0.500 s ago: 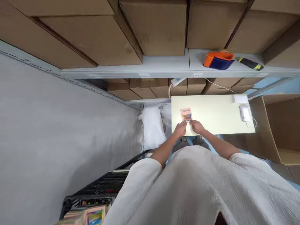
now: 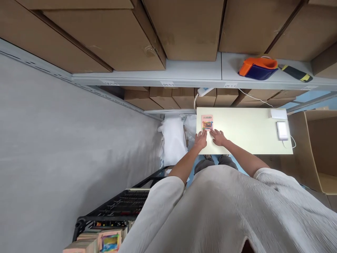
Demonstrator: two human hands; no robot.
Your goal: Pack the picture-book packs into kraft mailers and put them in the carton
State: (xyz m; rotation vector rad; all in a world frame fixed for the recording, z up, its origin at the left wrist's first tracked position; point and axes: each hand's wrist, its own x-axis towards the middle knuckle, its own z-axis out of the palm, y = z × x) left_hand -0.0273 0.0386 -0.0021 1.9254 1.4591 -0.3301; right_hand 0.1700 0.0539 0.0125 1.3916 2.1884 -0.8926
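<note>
A small pink book (image 2: 207,122) with a colourful picture on its cover lies flat near the left end of the pale tabletop (image 2: 244,133). My left hand (image 2: 201,138) rests at the book's lower left, fingers stretched out and fingertips at its near edge. At its lower right is my right hand (image 2: 218,136), fingers spread, with the tips by the same edge. Neither hand is wrapped round anything. Whether the fingertips press on the cover or only on the table beside it is too small to tell.
Cardboard boxes (image 2: 195,31) fill the shelf above, where an orange and blue tape dispenser (image 2: 258,68) and a utility knife (image 2: 296,73) lie. A phone (image 2: 282,130) is on the table's right end. An open carton (image 2: 310,147) stands right; a black crate (image 2: 116,207) holds books lower left.
The book has slid away from me toward the far left of the table. Both hands have moved forward with it, and their fingers are now more spread. The camera view has shifted slightly.
</note>
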